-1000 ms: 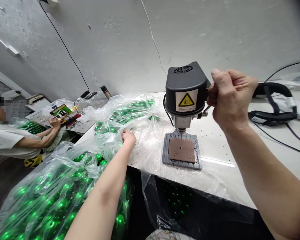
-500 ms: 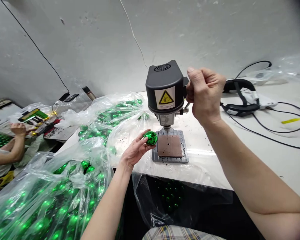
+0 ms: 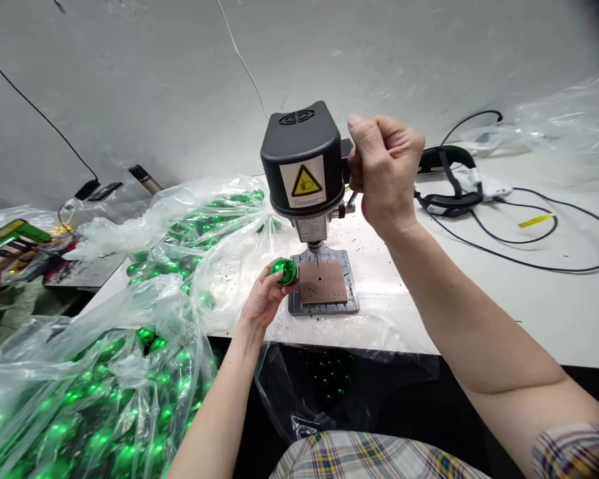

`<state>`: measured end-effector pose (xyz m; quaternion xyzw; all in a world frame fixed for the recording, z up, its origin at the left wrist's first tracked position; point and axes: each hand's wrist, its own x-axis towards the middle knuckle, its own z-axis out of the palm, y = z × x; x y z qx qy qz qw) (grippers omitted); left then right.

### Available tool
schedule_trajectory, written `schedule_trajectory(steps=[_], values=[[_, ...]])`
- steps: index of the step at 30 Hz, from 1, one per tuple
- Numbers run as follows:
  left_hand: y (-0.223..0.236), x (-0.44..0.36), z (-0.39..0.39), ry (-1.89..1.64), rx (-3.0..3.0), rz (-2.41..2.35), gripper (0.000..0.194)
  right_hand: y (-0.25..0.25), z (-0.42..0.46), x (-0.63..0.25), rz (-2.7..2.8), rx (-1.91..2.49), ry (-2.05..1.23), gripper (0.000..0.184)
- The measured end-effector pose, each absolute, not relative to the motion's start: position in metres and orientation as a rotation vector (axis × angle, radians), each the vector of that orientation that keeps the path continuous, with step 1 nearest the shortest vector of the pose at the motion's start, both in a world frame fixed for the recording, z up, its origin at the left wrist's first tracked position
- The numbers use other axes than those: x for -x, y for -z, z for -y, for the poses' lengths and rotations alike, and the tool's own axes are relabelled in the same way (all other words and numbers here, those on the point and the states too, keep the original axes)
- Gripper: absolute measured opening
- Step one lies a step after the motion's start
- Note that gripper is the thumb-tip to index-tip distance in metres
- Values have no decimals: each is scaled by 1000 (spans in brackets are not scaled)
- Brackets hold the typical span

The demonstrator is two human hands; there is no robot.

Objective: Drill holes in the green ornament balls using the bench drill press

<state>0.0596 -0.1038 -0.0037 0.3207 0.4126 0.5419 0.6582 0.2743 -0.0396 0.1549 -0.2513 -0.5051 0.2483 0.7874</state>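
left fingers holding green ball, right fingers gripping lever

- ball is coated in super shiny green
- drill housing is done in black
- label is printed white with a yellow-and-black triangle
- board is coloured brown, speckled black
- base is finished in grey
- shirt is checked in white, navy, yellow
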Motion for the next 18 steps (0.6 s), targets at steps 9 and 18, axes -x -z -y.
schedule_trajectory(steps=[9, 18], values=[[29, -69, 93, -1295, -840, -1071, 53, -154, 37, -274, 1097, 570, -522, 62], [45, -85, 87, -1303, -1071, -1190, 59, -156, 34, -273, 1093, 550, -518, 63]])
